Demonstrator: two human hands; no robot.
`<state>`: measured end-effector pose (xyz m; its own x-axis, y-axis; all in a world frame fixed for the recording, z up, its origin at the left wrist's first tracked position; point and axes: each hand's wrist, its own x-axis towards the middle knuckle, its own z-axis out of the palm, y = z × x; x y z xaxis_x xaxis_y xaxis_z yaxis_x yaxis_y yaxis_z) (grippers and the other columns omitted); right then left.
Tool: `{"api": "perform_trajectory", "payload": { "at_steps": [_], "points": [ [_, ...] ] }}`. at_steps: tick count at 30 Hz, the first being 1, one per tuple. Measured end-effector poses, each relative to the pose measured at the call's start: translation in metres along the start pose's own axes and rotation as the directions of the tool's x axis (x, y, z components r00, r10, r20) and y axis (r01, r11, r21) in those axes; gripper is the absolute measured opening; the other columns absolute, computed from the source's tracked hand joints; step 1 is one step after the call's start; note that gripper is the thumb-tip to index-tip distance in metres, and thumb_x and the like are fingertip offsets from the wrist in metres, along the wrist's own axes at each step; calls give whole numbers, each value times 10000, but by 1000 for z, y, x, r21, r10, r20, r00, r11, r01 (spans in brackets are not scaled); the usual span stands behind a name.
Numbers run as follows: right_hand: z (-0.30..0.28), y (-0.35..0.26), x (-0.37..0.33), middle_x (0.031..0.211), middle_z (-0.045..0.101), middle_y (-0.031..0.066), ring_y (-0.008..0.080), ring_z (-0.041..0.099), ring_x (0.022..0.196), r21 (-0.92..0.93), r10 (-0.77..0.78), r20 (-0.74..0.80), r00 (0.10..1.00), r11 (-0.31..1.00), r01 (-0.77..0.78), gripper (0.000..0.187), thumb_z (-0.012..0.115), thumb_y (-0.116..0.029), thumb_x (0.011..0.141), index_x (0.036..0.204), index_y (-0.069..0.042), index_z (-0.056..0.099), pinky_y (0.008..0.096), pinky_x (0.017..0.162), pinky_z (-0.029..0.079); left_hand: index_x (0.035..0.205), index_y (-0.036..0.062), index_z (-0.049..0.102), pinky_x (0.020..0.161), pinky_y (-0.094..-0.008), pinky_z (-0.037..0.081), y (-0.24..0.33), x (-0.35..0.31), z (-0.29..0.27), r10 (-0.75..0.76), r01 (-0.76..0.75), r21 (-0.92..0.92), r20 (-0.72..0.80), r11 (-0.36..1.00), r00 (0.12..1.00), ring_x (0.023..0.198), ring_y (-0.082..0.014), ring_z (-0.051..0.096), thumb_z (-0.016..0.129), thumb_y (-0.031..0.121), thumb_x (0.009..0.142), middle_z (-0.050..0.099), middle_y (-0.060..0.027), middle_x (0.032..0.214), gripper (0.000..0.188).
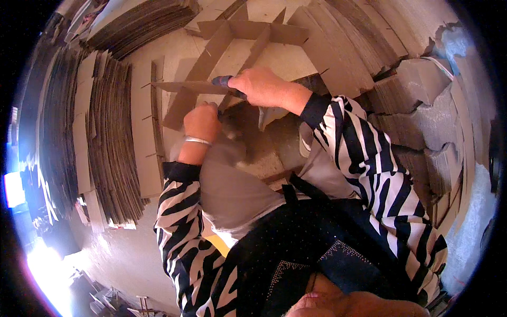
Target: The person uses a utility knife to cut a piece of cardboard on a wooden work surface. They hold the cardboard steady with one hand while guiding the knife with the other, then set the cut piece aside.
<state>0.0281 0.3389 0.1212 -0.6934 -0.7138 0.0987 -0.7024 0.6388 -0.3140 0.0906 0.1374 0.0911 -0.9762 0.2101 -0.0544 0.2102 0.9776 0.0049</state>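
A partly interlocked cardboard divider [219,50] stands before me, made of slotted strips crossing each other. Two long strips run away from me, and a far cross strip [288,33] spans them. At the near end, my right hand [259,87] is closed round the right end of a cross strip [179,86]; a dark blue wrap covers one fingertip. Lower and to the left, my left hand [202,124] is closed, its fingers pinching at the near end of a long strip. Its fingertips and the exact grip are partly hidden.
Stacks of slotted cardboard strips [111,137] stand at my left, with another stack [142,26] at the far left. More cardboard sheets [338,47] lean at the far right, and torn-edged cardboard piles [417,121] sit nearer on that side. My lap is just below the divider.
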Motion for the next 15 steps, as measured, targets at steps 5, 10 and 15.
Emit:
{"api": "perform_trajectory", "payload": {
  "at_steps": [5,10,15],
  "points": [
    [7,31,-22,721,628,137,350,642,716,-36,-42,-220,975,999,35,246,593,-72,756,993,-133,611,470,574,493,838,73,655,704,-455,536,12,9,-7,76,-77,-55,-13,996,997,838,-348,654,595,92,736,647,-141,908,120],
    [16,16,-11,787,624,100,324,624,759,-96,-84,-222,971,993,64,360,624,-19,683,1019,-146,633,437,597,496,846,74,656,711,-463,532,9,-4,3,32,-29,-73,47,997,998,847,-355,648,605,108,717,647,-150,898,143],
    [21,19,-23,758,619,96,316,626,715,-86,-96,-253,963,993,77,321,612,-15,687,984,-136,634,427,570,493,872,60,643,711,-487,519,9,3,8,122,-113,-115,70,987,990,832,-379,636,648,149,707,653,-168,860,188]
  ]
}}
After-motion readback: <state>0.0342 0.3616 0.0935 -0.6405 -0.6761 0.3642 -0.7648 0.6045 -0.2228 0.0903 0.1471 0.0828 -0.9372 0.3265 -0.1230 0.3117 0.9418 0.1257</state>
